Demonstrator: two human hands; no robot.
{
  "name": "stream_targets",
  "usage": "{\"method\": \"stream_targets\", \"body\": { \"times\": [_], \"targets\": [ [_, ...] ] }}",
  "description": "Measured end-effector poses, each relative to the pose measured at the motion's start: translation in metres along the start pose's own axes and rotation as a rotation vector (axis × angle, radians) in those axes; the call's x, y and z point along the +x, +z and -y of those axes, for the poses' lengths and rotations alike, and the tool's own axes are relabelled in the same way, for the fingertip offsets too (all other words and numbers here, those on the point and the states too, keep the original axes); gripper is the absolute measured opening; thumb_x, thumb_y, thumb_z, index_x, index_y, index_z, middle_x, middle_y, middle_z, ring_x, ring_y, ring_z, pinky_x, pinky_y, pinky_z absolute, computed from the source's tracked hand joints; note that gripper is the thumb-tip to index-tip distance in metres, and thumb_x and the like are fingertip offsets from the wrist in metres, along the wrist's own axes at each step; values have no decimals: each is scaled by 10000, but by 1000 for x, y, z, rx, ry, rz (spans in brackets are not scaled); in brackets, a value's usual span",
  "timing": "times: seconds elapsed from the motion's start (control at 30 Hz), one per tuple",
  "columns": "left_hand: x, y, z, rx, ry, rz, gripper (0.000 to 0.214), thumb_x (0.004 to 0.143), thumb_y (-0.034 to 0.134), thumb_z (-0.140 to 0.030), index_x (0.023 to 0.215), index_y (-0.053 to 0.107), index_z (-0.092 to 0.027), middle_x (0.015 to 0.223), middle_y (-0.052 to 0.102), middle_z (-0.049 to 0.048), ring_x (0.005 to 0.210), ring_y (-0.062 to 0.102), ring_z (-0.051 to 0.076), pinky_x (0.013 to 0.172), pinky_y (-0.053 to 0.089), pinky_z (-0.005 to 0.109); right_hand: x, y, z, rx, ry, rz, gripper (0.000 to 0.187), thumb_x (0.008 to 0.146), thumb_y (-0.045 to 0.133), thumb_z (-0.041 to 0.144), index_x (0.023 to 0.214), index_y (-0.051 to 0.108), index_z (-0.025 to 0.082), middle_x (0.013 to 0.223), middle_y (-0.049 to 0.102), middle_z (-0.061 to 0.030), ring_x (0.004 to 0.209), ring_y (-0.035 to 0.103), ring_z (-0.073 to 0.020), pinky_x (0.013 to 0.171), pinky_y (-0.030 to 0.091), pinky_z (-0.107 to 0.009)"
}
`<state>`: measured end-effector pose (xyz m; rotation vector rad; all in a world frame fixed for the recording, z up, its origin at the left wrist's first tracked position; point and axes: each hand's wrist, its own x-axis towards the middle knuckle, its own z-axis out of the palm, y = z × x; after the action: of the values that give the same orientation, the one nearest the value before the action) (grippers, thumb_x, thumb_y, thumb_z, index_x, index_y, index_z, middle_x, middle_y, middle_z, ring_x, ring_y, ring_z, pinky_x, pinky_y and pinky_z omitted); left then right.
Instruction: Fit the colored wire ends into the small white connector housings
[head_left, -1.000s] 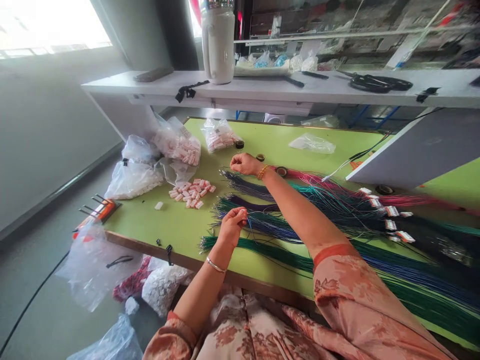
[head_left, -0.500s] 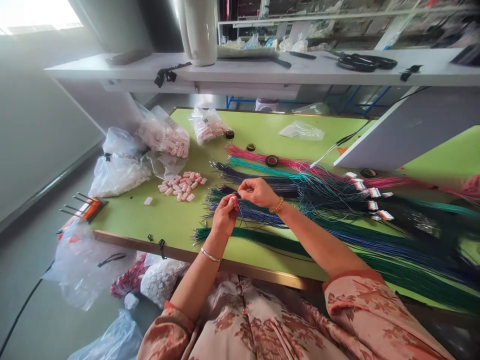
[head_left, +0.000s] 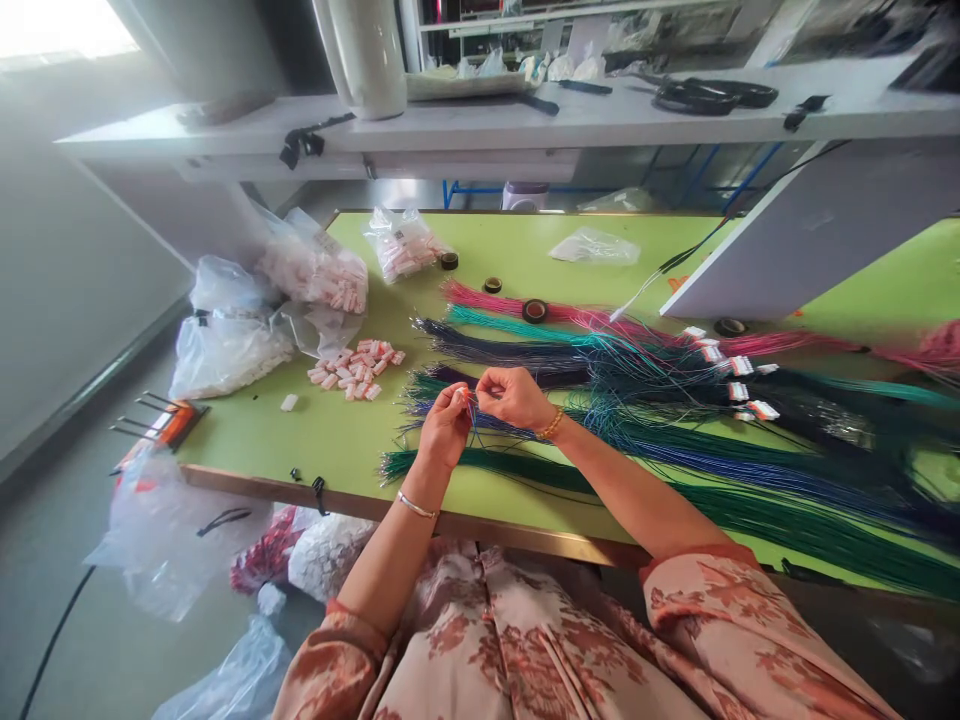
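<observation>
My left hand (head_left: pixel 445 428) is closed around a small white-and-orange connector housing (head_left: pixel 464 393), mostly covered by the fingers. Thin wires (head_left: pixel 474 425) hang down from it between the hands. My right hand (head_left: pixel 514 399) is pinched close beside it, the fingertips on a thin wire whose end lies at the connector. Below and behind the hands, bundles of wires stretch across the green table: pink (head_left: pixel 487 297), turquoise (head_left: pixel 510 325), black (head_left: pixel 480 350), blue (head_left: pixel 690 470) and green (head_left: pixel 540 475). Left of the hands lies a loose pile of connector housings (head_left: pixel 356 370).
Plastic bags of housings (head_left: pixel 315 270) stand at the back left, with tape rolls (head_left: pixel 534 311) near the pink wires. Wired connectors (head_left: pixel 739 365) lie at the right. A white shelf (head_left: pixel 480 130) spans the back; an orange pronged holder (head_left: pixel 176 425) sits at the left edge.
My right hand has come slightly lower, level with the left fingertips and the connector. The left hand keeps its hold. The whole view has shifted a little.
</observation>
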<state>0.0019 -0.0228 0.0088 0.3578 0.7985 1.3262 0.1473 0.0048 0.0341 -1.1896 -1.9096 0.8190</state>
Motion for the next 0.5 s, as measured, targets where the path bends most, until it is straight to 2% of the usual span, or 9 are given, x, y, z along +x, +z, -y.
{"method": "stream_targets", "body": {
  "times": [0.17,0.3,0.5],
  "targets": [
    [0,-1,1,75,54,25,278,630,835,-228,843,665,-174,749,639,-24,654,571,50,680,456,197,-2,-2,2,-89,-11,3,134,724,578,284,699,636,165,588,587,19,551,482,-91,545,357,-198],
    [-1,-2,3,120,83,35,278,618,841,-253,824,676,-167,709,619,-30,611,538,45,645,438,202,-4,0,2,-228,-101,29,123,764,556,268,728,634,180,651,637,-6,579,509,-105,579,365,-212],
    [-1,-3,5,167,126,-11,273,595,846,-272,780,685,-151,654,602,-25,588,513,53,605,412,205,-7,7,0,-370,-171,55,151,840,486,239,759,600,181,738,667,-57,634,539,-134,629,369,-237]
  ]
}}
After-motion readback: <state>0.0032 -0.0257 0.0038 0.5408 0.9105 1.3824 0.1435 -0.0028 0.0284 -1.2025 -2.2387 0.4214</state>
